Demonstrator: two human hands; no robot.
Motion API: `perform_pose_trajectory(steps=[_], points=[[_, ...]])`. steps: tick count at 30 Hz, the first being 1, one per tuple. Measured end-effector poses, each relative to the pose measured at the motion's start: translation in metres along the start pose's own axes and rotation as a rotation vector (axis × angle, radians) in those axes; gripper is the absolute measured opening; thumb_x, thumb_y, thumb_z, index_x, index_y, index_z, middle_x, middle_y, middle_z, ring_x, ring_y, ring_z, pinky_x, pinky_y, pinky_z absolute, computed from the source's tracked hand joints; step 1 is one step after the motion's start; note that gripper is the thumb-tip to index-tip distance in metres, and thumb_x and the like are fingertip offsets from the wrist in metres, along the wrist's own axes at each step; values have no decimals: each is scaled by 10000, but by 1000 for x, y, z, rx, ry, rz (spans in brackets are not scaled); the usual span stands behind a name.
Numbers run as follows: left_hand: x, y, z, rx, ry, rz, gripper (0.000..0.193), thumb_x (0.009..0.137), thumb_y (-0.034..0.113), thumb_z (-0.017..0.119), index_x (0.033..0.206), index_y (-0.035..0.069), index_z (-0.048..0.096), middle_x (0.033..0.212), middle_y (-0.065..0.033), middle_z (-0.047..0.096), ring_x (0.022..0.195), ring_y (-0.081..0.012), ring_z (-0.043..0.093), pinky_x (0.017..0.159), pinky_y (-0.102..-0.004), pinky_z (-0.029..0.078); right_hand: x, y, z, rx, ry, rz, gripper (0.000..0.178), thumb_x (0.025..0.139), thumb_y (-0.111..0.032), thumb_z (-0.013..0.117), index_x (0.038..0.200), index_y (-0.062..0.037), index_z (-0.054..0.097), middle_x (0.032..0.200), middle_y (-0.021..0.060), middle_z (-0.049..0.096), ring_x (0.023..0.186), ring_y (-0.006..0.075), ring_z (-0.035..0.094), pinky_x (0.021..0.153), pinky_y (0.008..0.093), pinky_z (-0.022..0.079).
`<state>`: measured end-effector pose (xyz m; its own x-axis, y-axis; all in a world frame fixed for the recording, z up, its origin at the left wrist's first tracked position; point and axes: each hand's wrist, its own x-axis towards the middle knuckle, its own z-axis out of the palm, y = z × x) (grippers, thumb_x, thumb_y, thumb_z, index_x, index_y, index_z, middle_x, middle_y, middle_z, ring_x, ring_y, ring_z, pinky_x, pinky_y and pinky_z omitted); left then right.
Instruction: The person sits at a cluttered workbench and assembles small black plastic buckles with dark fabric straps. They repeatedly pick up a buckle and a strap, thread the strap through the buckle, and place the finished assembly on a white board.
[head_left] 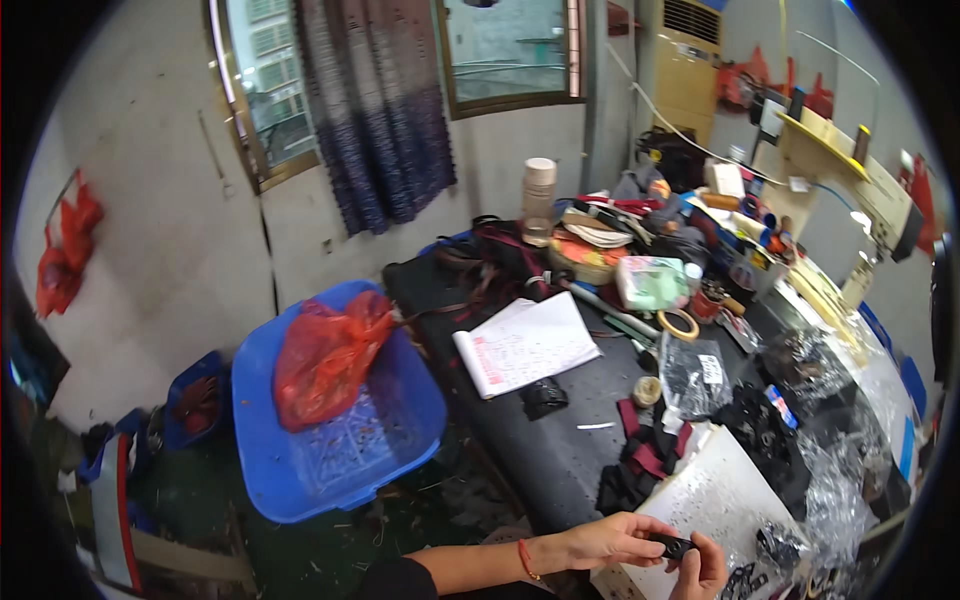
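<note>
Pale walls [130, 200] and a window with a dark-hemmed curtain [375, 110] stand behind a cluttered black worktable [545, 455]. At the bottom edge, a person's left hand [610, 540], with a red bracelet [526, 560] at the wrist, meets the right hand [702, 570]. Both pinch one small black piece [673, 546] — too small to identify — between thumb and fingers, left hand at its left end, right hand at its right. It is held above a white slab [715, 490] dotted with dark specks. Just beyond the slab lie black and dark-red straps [648, 460]; to its right, crumpled clear plastic [840, 500]. Farther back are a small tape roll [647, 391], an open notepad [530, 343] and a clear bottle [538, 200] with a white cap. Left of the table, a blue tub [340, 470] holds a red plastic bag [325, 365].
</note>
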<state>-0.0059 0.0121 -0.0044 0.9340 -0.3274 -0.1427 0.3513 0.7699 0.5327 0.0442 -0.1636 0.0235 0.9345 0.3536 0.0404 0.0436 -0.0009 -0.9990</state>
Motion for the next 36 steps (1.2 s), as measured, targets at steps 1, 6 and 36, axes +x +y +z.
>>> perform_pose_trajectory(steps=[1,6,36], points=[[-3,-1,2,16,19,23,415,887,119,623,1251,-10,469,1036,-57,587,850,-86,586,783,-203,498,-1,-8,3,6,-47,3,236,883,-69,586,1083,55,603,835,70,607,710,127,550,656,250,450],[-24,-1,-7,265,-23,118,337,879,178,642,1157,7,555,894,-20,620,795,-62,595,714,-189,496,-6,20,-7,222,-234,206,267,891,-100,588,1122,34,581,852,84,613,673,130,546,626,236,445],[-3,5,-11,906,606,451,195,846,5,589,1032,-46,619,967,-108,665,898,-153,633,811,-261,489,-11,-11,-80,-1074,289,-179,386,790,-124,685,1135,-7,557,1005,170,563,904,330,548,791,389,455]])
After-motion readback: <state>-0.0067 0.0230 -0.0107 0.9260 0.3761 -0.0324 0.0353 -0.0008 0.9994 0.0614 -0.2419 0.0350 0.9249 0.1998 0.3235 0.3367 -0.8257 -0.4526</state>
